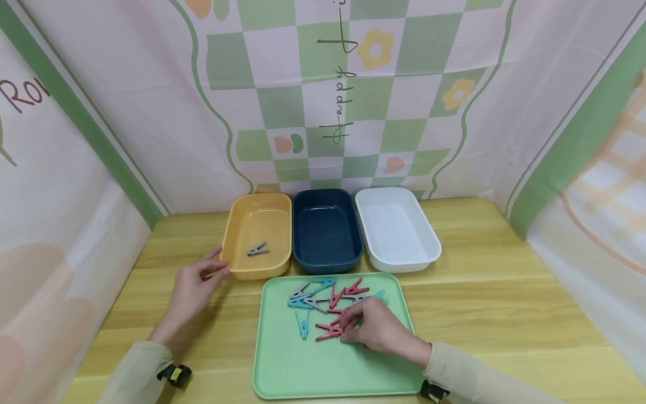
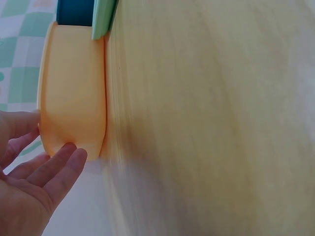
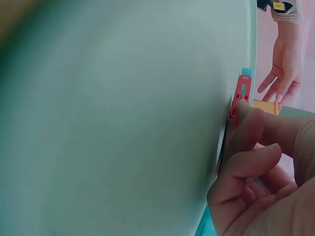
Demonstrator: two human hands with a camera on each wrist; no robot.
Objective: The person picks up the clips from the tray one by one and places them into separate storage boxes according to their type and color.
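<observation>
A red clothespin [image 1: 328, 331] lies near the middle of the green tray [image 1: 303, 370], its near end pinched between the thumb and fingertips of the right hand [image 1: 375, 325]. Around it, toward the tray's far side, more clothespins lie loosely heaped: at least three other red ones, four blue clothespins [image 1: 303, 326] and three grey clothespins [image 1: 314, 303] can be made out (the right hand covers part of the pile, so the full count cannot be told).

Just beyond the tray stand three bins in a row, one of each colour: a yellow bin [image 1: 257, 224], a navy bin [image 1: 323, 230] and a white bin [image 1: 396, 230]. A single grey clip [image 1: 258, 249] lies in the yellow one, its legs spread. The left hand [image 1: 194, 286] touches that bin's near left corner with loosely extended fingers, not clenched.

One wooden desk [image 1: 504, 292] carries it all. Each sleeve ends by a dark wristband (two in sight), and behind hangs a green-and-white checked cloth [image 1: 320, 90] with two yellow flowers.
</observation>
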